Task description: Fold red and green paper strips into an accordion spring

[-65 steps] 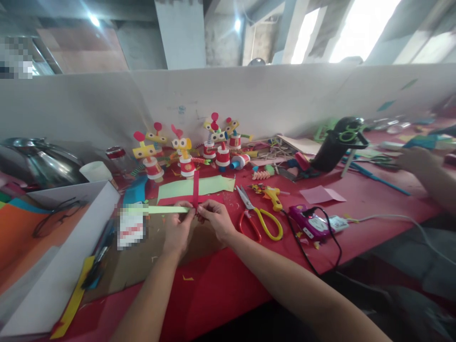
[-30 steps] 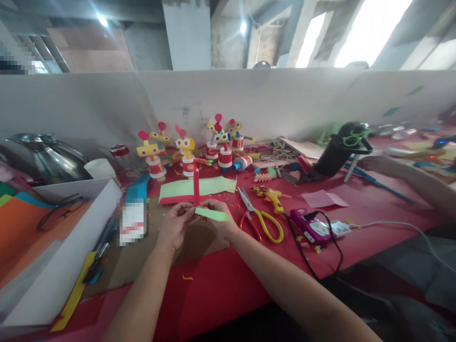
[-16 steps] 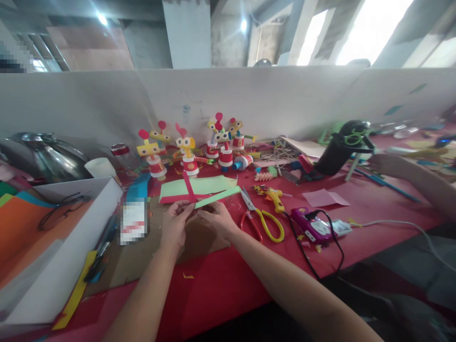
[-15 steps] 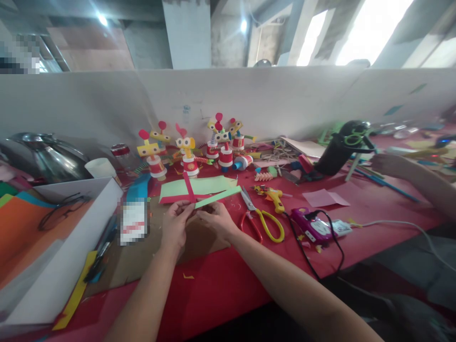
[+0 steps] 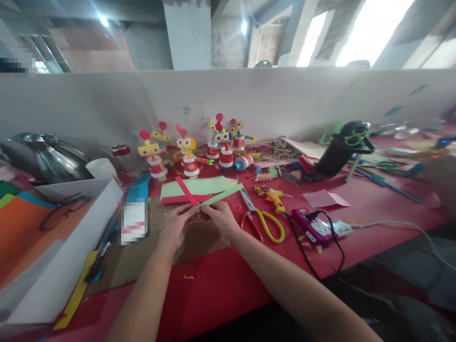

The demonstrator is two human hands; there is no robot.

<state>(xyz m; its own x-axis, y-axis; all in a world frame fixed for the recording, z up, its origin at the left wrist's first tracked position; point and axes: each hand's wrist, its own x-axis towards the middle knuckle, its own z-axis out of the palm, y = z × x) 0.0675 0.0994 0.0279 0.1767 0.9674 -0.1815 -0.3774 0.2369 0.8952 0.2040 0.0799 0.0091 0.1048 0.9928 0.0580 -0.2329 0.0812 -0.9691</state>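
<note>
My left hand (image 5: 175,227) and my right hand (image 5: 221,218) meet over a brown cardboard sheet (image 5: 199,240) on the red table. Both pinch the joined ends of two paper strips. The red strip (image 5: 185,190) sticks up and to the left. Up and to the right points the green strip (image 5: 223,194). Just behind the hands lies a light green paper sheet (image 5: 199,186).
Red-and-yellow scissors (image 5: 261,219), a yellow glue gun (image 5: 272,195) and a purple device with a black cable (image 5: 311,225) lie to the right. Several paper-cup figures (image 5: 188,156) stand by the white partition. A white box with coloured paper (image 5: 53,237) sits left. Another person's arm (image 5: 440,178) is far right.
The green strip swung from pointing left across to pointing up-right. The red strip tilted from upright to leaning left. The other person's hand at far right drew back.
</note>
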